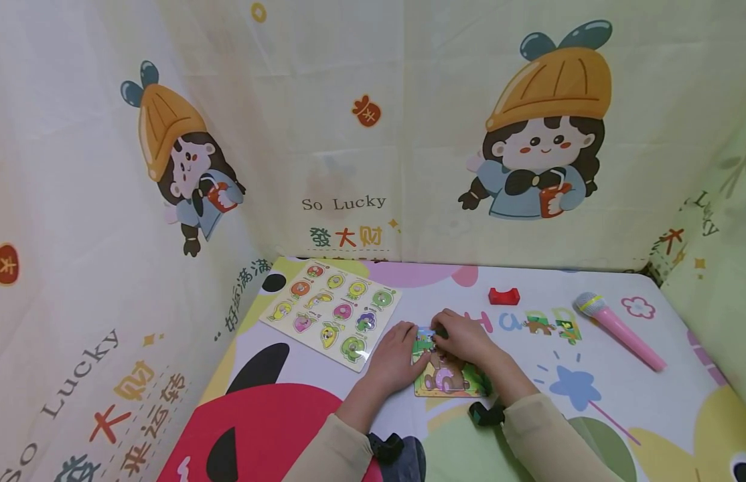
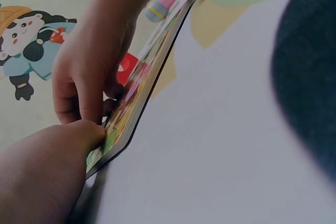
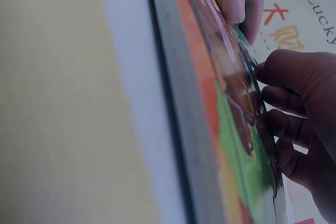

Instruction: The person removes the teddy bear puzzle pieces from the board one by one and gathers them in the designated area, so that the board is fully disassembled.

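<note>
A small bear jigsaw puzzle [image 1: 448, 378] in a flat board lies at the middle front of the table. My left hand [image 1: 394, 355] rests along its left side, the thumb [image 2: 86, 132] pressing near the board's edge. At the upper part of the puzzle, my right hand [image 1: 463, 336] has its fingers bent down, with the tips against the surface in the right wrist view. It seems to pinch a puzzle piece there, mostly hidden by the fingers. Two loose puzzle pieces, a brown one [image 1: 538, 325] and a green one [image 1: 568, 330], lie to the right.
A board with fruit and vegetable pictures [image 1: 319, 301] lies at the back left. A red holder-like block [image 1: 504, 296] sits at the back, and a pink toy microphone [image 1: 626, 335] lies to the right. Printed curtains [image 1: 403, 134] surround the table.
</note>
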`<state>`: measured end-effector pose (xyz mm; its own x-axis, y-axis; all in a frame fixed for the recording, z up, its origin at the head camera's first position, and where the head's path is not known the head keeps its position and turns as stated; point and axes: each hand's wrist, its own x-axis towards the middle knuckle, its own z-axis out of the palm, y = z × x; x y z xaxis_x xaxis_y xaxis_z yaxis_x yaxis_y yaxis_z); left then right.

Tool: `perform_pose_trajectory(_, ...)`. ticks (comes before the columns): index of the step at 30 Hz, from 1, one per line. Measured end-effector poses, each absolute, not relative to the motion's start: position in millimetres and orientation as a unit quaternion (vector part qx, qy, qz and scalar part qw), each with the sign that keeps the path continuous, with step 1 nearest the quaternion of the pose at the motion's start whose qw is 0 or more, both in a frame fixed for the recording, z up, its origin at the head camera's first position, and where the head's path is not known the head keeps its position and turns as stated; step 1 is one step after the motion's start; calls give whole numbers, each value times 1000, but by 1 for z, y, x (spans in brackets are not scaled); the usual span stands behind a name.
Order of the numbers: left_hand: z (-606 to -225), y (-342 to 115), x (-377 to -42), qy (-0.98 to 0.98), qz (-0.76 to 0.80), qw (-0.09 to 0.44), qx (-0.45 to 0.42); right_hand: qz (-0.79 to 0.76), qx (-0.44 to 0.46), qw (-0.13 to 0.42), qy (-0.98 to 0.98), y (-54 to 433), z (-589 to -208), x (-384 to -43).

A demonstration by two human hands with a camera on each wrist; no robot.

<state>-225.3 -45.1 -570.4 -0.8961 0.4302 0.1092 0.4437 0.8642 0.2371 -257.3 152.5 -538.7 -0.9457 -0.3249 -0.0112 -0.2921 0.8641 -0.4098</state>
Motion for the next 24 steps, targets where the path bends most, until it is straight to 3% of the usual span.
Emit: perform_pose_trajectory(24,-571,-45,-226,-966,-127,28,-224,-244,-185,11,952,157,-542,-253)
